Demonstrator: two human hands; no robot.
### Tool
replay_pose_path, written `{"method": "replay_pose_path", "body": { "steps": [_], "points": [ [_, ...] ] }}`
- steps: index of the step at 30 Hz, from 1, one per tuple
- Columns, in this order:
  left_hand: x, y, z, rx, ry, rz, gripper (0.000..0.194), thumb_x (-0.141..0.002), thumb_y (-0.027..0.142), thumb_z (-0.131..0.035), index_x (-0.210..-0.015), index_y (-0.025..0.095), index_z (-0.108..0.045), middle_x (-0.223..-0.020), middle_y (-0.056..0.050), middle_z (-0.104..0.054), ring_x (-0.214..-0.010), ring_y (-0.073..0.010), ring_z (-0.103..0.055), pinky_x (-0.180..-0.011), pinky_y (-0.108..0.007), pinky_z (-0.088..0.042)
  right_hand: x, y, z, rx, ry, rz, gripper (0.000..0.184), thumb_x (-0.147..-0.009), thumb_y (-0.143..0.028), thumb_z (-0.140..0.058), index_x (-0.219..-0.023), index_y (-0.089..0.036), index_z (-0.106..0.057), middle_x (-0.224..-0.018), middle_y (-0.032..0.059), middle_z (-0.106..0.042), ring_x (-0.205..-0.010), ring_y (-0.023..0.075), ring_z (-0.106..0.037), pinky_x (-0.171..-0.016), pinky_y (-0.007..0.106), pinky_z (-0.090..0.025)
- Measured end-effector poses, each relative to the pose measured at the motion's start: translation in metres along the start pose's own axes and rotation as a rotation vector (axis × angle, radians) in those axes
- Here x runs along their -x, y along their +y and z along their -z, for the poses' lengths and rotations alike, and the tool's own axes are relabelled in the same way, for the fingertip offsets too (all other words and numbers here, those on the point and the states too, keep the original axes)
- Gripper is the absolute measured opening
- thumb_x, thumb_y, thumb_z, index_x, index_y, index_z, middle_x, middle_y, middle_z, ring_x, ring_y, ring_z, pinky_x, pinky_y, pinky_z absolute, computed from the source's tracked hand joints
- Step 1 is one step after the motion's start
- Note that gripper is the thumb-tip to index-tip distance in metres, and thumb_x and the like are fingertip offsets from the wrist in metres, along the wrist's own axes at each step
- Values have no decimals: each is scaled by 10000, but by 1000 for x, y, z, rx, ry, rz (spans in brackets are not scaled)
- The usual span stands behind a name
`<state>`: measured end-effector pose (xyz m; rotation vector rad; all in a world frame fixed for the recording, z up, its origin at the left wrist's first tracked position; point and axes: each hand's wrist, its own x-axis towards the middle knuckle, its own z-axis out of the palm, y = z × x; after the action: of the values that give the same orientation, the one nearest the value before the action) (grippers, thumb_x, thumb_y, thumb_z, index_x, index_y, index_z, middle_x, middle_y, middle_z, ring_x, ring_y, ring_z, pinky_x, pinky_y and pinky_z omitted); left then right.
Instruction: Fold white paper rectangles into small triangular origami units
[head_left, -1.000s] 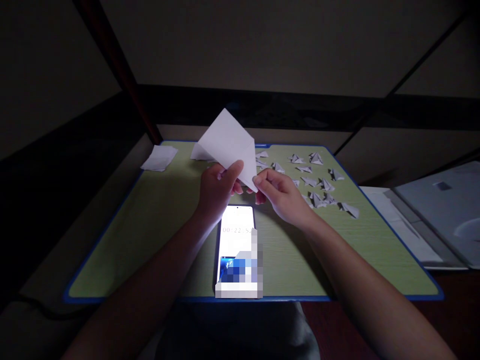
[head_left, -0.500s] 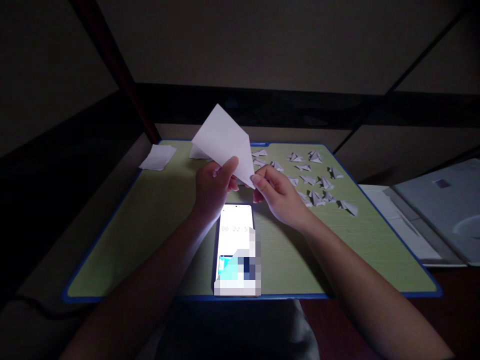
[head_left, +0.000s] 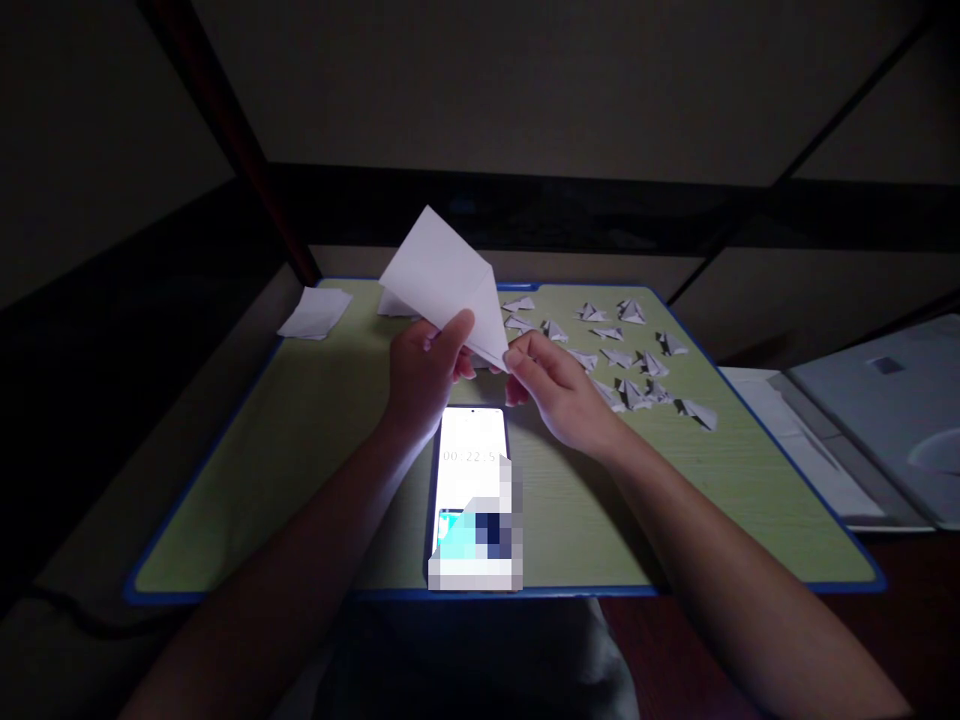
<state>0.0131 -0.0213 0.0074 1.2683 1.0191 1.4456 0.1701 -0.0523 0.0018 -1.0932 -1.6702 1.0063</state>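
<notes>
Both my hands hold a folded white paper sheet (head_left: 444,281) up above a green desk mat (head_left: 315,430) with a blue border. My left hand (head_left: 424,378) pinches its lower edge with thumb on top. My right hand (head_left: 559,392) pinches the sheet's lower right corner between thumb and fingertips. The sheet tilts up and to the left, its point toward the wall. Below the hands a lit phone (head_left: 472,495) lies flat on the mat with a timer on its screen.
Several small folded paper pieces (head_left: 626,355) lie scattered on the mat's far right. A small stack of white paper squares (head_left: 315,312) sits at the far left corner. A grey folder (head_left: 877,420) lies off the mat to the right. The room is dark.
The sheet and both hands have shifted slightly left and up. My left thumb has slid a little along the paper's edge. The phone's picture has changed.
</notes>
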Motion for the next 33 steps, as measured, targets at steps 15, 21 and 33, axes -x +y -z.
{"method": "replay_pose_path", "body": {
  "steps": [15, 21, 33],
  "points": [
    [8, -5, -7, -54, -210, 78, 331, -787, 367, -701, -527, 180, -616, -426, 16, -548, -377, -68, -458, -409, -208, -361, 0, -4, 4, 38, 186, 70, 206, -903, -334, -553, -729, -226, -526, -615, -18, -526, -571, 138, -482, -552, 312, -347],
    [11, -1, -7, -88, -234, 102, 320, -761, 348, -699, -505, 183, -603, -436, 7, -562, -391, -76, -477, -412, -211, -373, -1, -4, 4, -8, 185, 69, 214, -881, -307, -552, -688, -226, -507, -612, -20, -522, -577, 135, -471, -555, 308, -343],
    [13, 4, -8, -107, -326, 102, 253, -729, 321, -672, -542, 162, -613, -443, 19, -561, -396, -72, -485, -413, -206, -370, -5, 1, 4, -48, 229, 153, 233, -839, -230, -540, -623, -225, -451, -597, -31, -458, -571, 127, -406, -553, 299, -296]
  ]
}}
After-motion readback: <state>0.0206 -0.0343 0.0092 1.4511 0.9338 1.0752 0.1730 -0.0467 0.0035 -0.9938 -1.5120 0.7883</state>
